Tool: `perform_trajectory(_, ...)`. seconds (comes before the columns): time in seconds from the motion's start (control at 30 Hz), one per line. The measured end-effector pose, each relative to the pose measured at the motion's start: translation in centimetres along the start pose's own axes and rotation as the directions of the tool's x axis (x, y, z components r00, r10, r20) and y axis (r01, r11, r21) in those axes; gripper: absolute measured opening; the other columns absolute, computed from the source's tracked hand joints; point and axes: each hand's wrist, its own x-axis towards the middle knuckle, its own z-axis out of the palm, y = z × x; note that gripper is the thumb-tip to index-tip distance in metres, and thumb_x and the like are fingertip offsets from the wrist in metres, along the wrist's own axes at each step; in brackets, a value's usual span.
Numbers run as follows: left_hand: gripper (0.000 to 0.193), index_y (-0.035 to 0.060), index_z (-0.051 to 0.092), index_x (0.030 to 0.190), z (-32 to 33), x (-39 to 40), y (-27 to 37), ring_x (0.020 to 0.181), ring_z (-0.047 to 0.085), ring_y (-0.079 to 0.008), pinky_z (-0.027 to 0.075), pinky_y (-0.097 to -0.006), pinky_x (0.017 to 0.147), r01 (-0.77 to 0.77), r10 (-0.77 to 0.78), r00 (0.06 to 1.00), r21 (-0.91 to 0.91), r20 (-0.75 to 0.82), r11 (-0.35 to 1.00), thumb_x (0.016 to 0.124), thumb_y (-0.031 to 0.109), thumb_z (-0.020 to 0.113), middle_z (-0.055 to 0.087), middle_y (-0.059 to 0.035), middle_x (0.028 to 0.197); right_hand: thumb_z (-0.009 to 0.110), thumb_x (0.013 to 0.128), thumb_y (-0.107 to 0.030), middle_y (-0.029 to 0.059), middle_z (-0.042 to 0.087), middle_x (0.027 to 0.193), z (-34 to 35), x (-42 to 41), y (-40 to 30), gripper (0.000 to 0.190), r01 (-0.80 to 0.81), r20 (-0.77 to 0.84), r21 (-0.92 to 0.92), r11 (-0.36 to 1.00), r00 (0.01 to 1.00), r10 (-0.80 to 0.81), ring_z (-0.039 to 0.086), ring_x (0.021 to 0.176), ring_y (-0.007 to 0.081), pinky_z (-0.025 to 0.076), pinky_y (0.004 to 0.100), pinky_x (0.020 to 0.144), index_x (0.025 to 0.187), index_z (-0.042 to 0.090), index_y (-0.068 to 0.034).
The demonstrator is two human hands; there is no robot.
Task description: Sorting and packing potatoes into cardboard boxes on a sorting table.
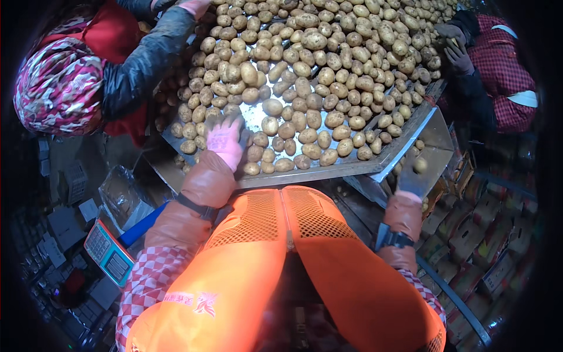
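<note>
Potatoes (pixel 311 151) lie in a wide heap on a metal sorting table (pixel 308 174), thinner near the edge closest to me. My left hand (pixel 225 138), in a pink glove with dark fingertips, rests over potatoes at the table's near left part; whether its fingers grip one is hidden. At the right, my right hand (pixel 413 176), in a dirty grey and pink glove, is over a metal chute (pixel 433 141) beside the table's corner. A single potato (pixel 420 165) shows at its fingers, and whether it is held or falling cannot be told.
A co-worker in a camouflage-patterned head covering (pixel 61 88) reaches over the table's left side. Another co-worker in a checked garment (pixel 499 66) has gloved hands at the right edge. A scale with a keypad (pixel 109 253) stands lower left. Cardboard boxes (pixel 468 224) lie lower right.
</note>
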Motion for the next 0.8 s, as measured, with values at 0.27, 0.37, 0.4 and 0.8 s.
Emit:
perform_trajectory(0.27, 0.06, 0.0141, 0.054, 0.138, 1.8, -0.9, 2.3, 0.137, 0.044, -0.0377, 0.028, -0.0627, 0.113, -0.172, 0.168, 0.97, 0.009, 0.175, 0.985, 0.089, 0.045, 0.066, 0.055, -0.0158, 0.14, 0.055, 0.102, -0.01, 0.0112, 0.061, 0.129, 10.3, -1.9, 0.8, 0.05, -0.045, 0.526, 0.444, 0.895, 0.822, -0.22, 0.062, 0.11, 0.0194, 0.052, 0.0309, 0.092, 0.15, 0.042, -0.007)
perform_trajectory(0.37, 0.056, 0.0171, 0.055, 0.138, 0.0, -2.5, -0.7, 0.141, 0.04, -0.0339, 0.027, -0.059, 0.114, 0.019, -0.018, 0.981, -0.004, 0.195, 1.0, 0.09, 0.043, 0.065, 0.057, -0.0127, 0.14, 0.062, 0.095, -0.017, 0.01, 0.066, 0.116, 15.1, -2.4, -5.7, 0.048, 0.092, 0.612, 0.195, 0.976, 0.766, -0.195, 0.065, 0.104, 0.0221, 0.053, 0.0318, 0.087, 0.141, 0.053, -0.006)
perform_trajectory(0.4, 0.053, 0.0169, 0.055, 0.138, -0.2, -3.5, -1.3, 0.14, 0.041, -0.0334, 0.028, -0.0573, 0.115, 0.053, -0.063, 0.99, 0.074, 0.127, 0.996, 0.091, 0.041, 0.065, 0.058, -0.0113, 0.138, 0.066, 0.09, -0.015, 0.012, 0.068, 0.112, 17.1, -1.8, -6.1, 0.051, 0.382, 0.593, 0.172, 0.908, 0.696, -0.405, 0.066, 0.103, 0.0278, 0.054, 0.0358, 0.088, 0.139, 0.054, -0.005)
perform_trajectory(0.8, 0.05, 0.02, 0.062, 0.127, 0.9, -5.9, -2.7, 0.142, 0.038, -0.0348, 0.024, -0.0578, 0.118, 0.035, -0.038, 0.996, 0.038, 0.082, 0.999, 0.082, 0.039, 0.073, 0.046, -0.0132, 0.149, 0.067, 0.092, -0.024, 0.011, 0.068, 0.118, 22.0, 6.4, -5.7, 0.045, 0.557, 0.808, -0.087, 0.826, 0.524, -0.269, 0.065, 0.111, 0.0286, 0.054, 0.0419, 0.091, 0.133, 0.059, -0.006)
